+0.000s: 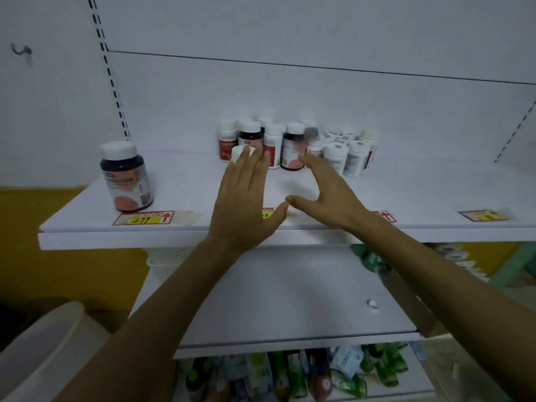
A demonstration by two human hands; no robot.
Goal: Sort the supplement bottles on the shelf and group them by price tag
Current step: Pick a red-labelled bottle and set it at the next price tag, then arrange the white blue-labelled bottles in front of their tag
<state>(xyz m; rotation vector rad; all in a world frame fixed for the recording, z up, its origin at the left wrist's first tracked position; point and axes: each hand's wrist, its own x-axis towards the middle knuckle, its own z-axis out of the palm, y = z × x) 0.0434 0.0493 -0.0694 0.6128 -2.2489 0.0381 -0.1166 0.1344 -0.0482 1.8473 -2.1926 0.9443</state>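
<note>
A dark supplement bottle (126, 176) with a white cap stands alone at the shelf's left, above a red-and-yellow price tag (144, 218) reading 299. A cluster of several bottles (293, 143), dark ones and white ones, stands at the back middle of the white shelf (188, 181). My left hand (246, 198) reaches over the shelf with straight fingers, its fingertips against a small white-capped bottle (239, 152). Fingers extended, my right hand (327, 192) points toward a dark bottle (291, 149) in the cluster. Both hands hold nothing.
Another price tag (483, 215) lies at the shelf's right front edge; two more are partly hidden under my hands. A lower white shelf (290, 300) sits below, with green and white packets (290, 375) under it. A pale plastic bin (43, 349) stands at lower left.
</note>
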